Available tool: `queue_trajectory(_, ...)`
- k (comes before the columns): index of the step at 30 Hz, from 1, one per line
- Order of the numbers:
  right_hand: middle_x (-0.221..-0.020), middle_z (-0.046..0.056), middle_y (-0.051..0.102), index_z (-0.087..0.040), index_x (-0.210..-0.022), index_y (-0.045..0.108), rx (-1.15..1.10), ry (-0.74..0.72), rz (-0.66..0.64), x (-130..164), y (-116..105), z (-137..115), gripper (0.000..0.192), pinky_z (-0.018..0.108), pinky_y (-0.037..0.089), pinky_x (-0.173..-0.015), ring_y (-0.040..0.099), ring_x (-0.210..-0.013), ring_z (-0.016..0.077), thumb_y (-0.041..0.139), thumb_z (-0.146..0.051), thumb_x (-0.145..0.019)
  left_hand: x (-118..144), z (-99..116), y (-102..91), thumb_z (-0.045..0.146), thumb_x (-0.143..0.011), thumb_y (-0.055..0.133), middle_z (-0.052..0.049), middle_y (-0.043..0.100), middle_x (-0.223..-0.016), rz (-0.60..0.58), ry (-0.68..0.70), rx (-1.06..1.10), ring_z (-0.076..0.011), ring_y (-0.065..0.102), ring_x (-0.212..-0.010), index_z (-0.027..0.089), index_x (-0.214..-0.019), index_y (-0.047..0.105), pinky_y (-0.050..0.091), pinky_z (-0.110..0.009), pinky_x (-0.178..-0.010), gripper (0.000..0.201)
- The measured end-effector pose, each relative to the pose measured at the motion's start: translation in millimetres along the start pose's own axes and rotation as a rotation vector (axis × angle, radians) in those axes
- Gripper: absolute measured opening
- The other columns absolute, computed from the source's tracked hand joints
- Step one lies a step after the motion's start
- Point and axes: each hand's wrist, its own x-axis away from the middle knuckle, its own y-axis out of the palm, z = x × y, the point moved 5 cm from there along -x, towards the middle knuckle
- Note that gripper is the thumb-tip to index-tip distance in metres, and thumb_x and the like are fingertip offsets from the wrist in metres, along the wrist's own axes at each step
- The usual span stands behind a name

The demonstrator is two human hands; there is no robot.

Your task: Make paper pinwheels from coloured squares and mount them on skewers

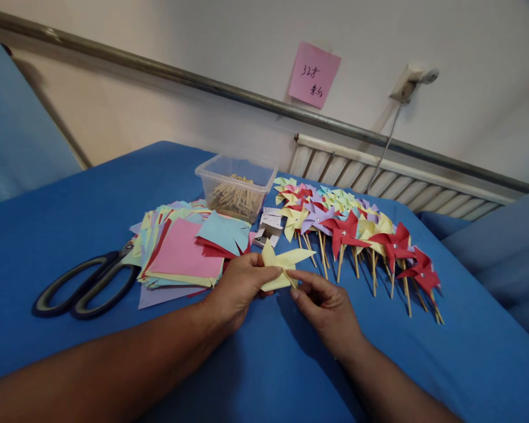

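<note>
A pale yellow paper pinwheel [286,258] is pinched in my left hand [242,285], the thumb pressing on its middle. My right hand [326,305] has its thumb and index finger closed on a thin wooden stick [291,279] at the pinwheel's lower right side; most of the stick is hidden. Just behind the pinwheel lies a small open white box [271,223]. To the left of my left hand is a stack of coloured paper squares [185,247], with some blue and red cut pieces [223,230] on top.
A clear plastic tub [207,176] of wooden sticks stands behind the paper. Finished pinwheels [344,232] on sticks lie in rows at the right. Large scissors [88,285] rest at the left on the blue cloth [127,170]. A radiator [357,170] and rail [229,91] run along the wall.
</note>
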Motion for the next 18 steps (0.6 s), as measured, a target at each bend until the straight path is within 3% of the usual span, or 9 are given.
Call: queue_trajectory(18,-0.059,-0.005,0.043,-0.021,-0.109,0.069,0.033,-0.041,0.022,3.3,0.5,-0.6,0.030,0.022,0.029,-0.049,0.034,-0.051,0.0086,0.062,-0.028,-0.080,-2.8,-1.8,-0.6,0.024,-0.059,0.074,0.002,0.057,-0.053,-0.014,0.008,-0.009,-0.0090,0.048,-0.044,0.016,-0.062,0.056,0.033,-0.022,-0.045,0.021)
